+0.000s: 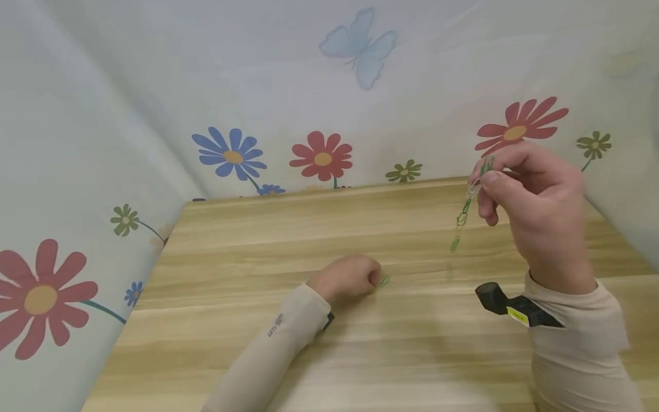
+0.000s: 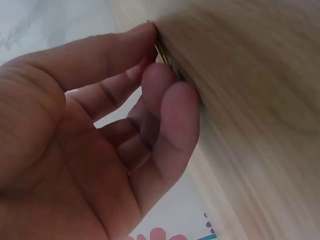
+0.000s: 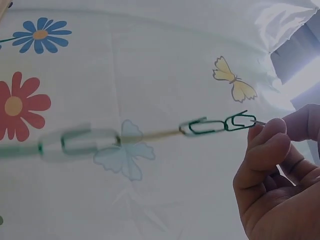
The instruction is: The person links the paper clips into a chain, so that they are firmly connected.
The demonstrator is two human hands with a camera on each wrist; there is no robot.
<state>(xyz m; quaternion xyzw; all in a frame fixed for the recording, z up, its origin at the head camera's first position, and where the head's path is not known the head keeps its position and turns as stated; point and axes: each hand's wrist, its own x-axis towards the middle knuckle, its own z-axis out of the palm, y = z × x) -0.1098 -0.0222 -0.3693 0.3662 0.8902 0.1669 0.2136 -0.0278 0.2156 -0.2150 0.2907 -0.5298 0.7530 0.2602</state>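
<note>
My right hand (image 1: 546, 200) is raised above the table's right side, pinching a chain of linked paper clips (image 1: 461, 218) between thumb and fingers. The chain hangs down, mostly green with a yellow link and a pale one near the fingertips. In the right wrist view, green clips (image 3: 205, 126) run out from the fingers, and the far links are blurred. Low over the tabletop, my left hand (image 1: 347, 278) has its fingers curled and pinches a small green paper clip (image 1: 384, 280). Its thin yellowish-green wire (image 2: 163, 54) shows between thumb and fingers in the left wrist view, partly hidden.
Both hands work over a wood-grain table (image 1: 247, 240). A pale curtain with printed flowers and a butterfly (image 1: 360, 48) stands behind the table's far edge and along the sides. A black device (image 1: 515, 309) is strapped on the right wrist.
</note>
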